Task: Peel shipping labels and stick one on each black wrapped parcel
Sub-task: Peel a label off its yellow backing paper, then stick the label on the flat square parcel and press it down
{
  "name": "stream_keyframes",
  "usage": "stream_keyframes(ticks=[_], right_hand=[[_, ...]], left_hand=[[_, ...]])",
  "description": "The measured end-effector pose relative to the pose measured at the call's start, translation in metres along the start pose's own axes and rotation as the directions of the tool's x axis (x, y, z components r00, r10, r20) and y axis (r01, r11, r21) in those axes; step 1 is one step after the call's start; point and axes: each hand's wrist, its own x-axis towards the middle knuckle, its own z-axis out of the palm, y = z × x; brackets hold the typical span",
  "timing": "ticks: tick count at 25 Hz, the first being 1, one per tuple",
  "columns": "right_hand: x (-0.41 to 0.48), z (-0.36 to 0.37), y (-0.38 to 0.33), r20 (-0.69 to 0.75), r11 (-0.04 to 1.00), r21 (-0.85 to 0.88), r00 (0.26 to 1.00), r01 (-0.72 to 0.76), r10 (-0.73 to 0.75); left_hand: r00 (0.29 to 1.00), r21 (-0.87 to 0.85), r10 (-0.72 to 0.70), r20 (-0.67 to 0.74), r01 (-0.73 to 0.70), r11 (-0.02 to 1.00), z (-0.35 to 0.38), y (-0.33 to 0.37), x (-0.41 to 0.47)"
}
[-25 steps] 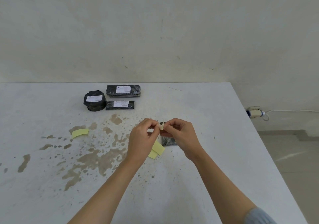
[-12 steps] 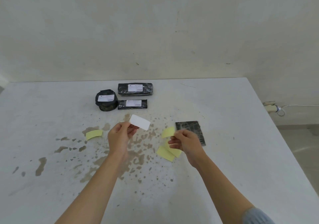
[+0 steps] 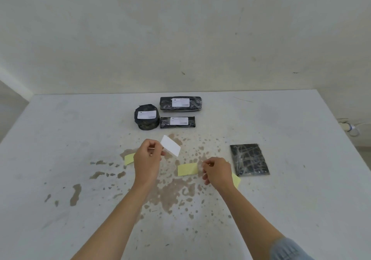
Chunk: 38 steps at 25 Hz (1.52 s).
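- Head view: the left hand [image 3: 148,159] has its fingers curled, with thumb and fingertips closed on the near-left edge of a white label [image 3: 171,145]. The label is held clear of the table, tilted, its blank face to the camera, well to the left of the flat black parcel [image 3: 249,159].
- The right hand [image 3: 217,172], just left of the flat black parcel, pinches the right end of a yellow backing strip [image 3: 187,169]. The strip extends leftward, away from the parcel; whether it touches the table cannot be told.
- A second yellow strip [image 3: 236,180] lies partly under the right wrist, just beside the parcel's near-left corner.
- A third yellow strip [image 3: 129,158] lies farther left of the parcel, partly hidden behind the left hand.
- The flat black parcel lies flat on the white table [image 3: 80,139], its upward face all creased black wrap.
- Beyond and left of it stand three parcels, each with a white label on top: a round parcel [image 3: 147,120], a short parcel [image 3: 177,122] just beside it, and a long parcel [image 3: 180,103] behind.
- Brown stains [image 3: 172,191] mark the table left of the flat parcel, beneath both forearms.
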Motion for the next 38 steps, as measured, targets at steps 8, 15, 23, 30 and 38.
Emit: stream_keyframes(ticks=[8,15,23,30,38], right_hand=[[-0.024,-0.057,-0.015,0.212,0.812,0.569,0.977,-0.134,0.013],[-0.012,-0.115,0.001,0.185,0.786,0.610,0.983,-0.098,-0.022],[0.013,-0.161,0.034,0.106,0.858,0.512,0.994,-0.036,-0.022],[0.026,-0.184,0.051,0.267,0.902,0.431,0.957,-0.010,-0.117],[0.045,-0.178,0.055,0.117,0.962,0.250,0.983,0.106,-0.138]], left_hand=[[0.795,0.307,0.521,0.311,-0.603,0.737,0.054,0.012,-0.033],[0.516,0.415,0.730,0.448,-0.843,0.342,0.114,0.016,-0.057],[0.788,0.249,0.477,0.389,-0.589,0.769,0.156,0.015,-0.078],[0.845,-0.124,-0.275,0.458,0.368,0.922,0.177,0.029,-0.058],[0.888,0.007,-0.199,0.414,0.216,0.976,0.181,0.029,-0.054]])
